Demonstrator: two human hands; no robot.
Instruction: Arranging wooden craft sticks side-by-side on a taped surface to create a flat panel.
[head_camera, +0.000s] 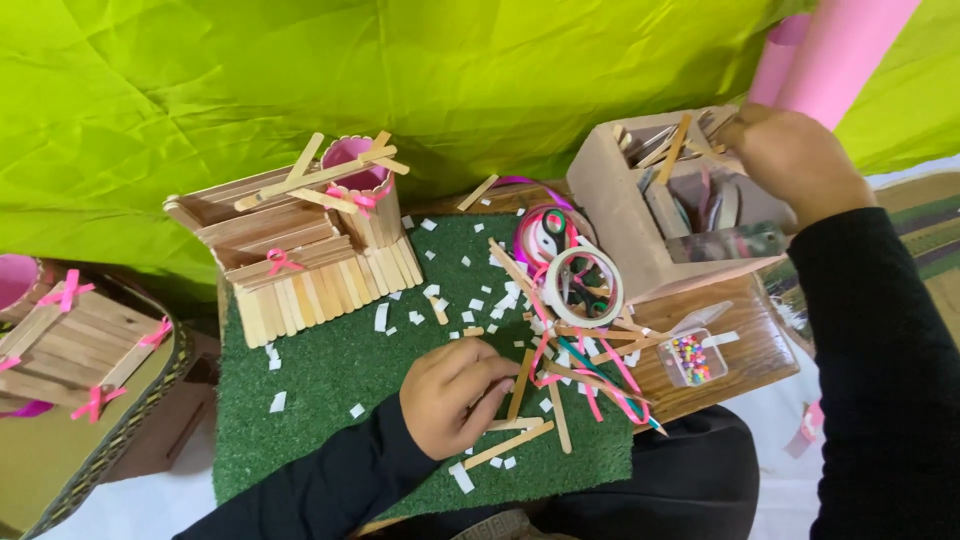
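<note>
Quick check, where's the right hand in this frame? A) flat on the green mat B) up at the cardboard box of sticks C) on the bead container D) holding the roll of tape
B: the right hand is at the top of the cardboard box, among the wooden sticks standing in it, while the left hand rests on the green mat by loose sticks.

Left hand (455, 395) curled; right hand (795, 160) outstretched.
</note>
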